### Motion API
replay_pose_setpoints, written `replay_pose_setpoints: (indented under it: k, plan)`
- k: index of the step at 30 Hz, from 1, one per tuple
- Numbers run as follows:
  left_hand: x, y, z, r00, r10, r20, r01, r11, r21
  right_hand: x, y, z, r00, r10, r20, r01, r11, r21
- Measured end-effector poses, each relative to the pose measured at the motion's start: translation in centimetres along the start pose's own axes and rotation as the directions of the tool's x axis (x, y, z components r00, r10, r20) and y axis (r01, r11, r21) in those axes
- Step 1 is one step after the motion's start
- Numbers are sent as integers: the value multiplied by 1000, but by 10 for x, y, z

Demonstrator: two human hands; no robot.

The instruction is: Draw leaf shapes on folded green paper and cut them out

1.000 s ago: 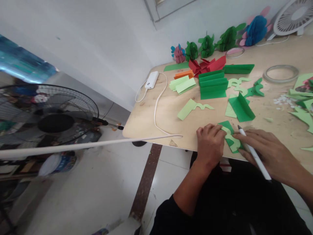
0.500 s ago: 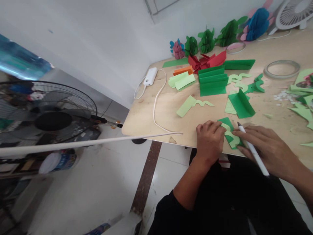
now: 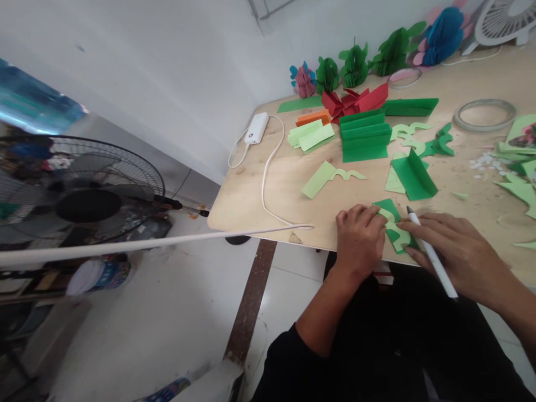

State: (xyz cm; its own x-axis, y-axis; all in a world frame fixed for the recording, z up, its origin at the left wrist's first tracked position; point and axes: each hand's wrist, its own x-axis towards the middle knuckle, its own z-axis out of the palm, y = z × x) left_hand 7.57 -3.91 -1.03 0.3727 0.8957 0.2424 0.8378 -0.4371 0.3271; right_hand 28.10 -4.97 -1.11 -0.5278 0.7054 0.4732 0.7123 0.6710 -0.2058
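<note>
A: Left hand (image 3: 360,234)?
B: One, fingers bent, tips down at the paper's left side; whether they pinch it, cannot tell.
A: Right hand (image 3: 458,245)?
B: One, closed around a white pen (image 3: 438,268), dark tip pointing away from the wearer; fingertips at the paper's right side.
A: Between the hands?
B: Wavy light-green paper cutout (image 3: 401,240), one, lying on a dark-green card (image 3: 384,206).
A: Beyond them?
B: Past the left hand, light-green strip (image 3: 319,180) and pleated green paper (image 3: 364,146). Past the right, creased green sheet (image 3: 412,176); farther, tape roll (image 3: 484,128).
</note>
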Motion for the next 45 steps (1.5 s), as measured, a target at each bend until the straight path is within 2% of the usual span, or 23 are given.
replay_pose_setpoints:
  k: [9, 27, 45]
  plan:
    - [0, 0, 1, 1000, 4, -31, -5, 1000, -19, 3, 0, 1, 997, -67, -40, 65, 997, -38]
    - [0, 0, 1, 1000, 5, -16, -5, 1000, -29, 3, -8, 2, 1000, -7, -28, 5, 998, -69]
    - [-1, 1, -2, 1000, -6, -9, 5, 996, -89, -1, -7, 4, 1000, -14, -27, 12, 997, -76]
